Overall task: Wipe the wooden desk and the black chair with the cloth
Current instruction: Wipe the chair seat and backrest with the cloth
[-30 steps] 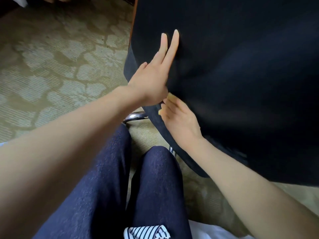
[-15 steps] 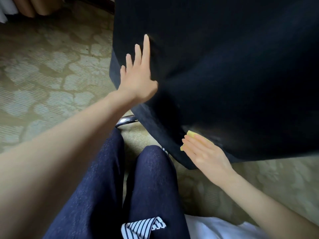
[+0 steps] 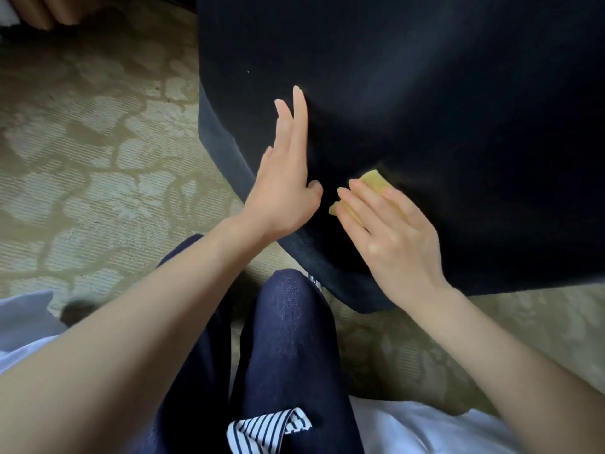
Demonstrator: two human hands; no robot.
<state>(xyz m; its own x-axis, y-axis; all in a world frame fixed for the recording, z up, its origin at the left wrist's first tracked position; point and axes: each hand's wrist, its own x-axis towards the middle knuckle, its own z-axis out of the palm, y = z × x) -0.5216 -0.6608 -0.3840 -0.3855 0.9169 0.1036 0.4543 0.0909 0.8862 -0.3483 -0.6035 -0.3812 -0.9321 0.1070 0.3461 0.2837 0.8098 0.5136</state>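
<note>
The black chair (image 3: pixel 425 109) fills the upper right of the head view, its dark fabric surface close to me. My left hand (image 3: pixel 284 178) lies flat against the fabric with straight fingers pointing up. Just right of it, my right hand (image 3: pixel 389 231) presses a small yellow cloth (image 3: pixel 373 181) onto the chair with straight fingers. Most of the cloth is hidden under those fingers. The wooden desk is not in view.
A patterned beige-green carpet (image 3: pixel 98 175) covers the floor to the left and below the chair. My legs in dark blue trousers (image 3: pixel 288 348) are directly below the chair's edge. White cloth lies at the bottom corners.
My right hand has slid the yellow cloth up from the chair's lower edge to beside my left hand. My left hand stays flat on the fabric.
</note>
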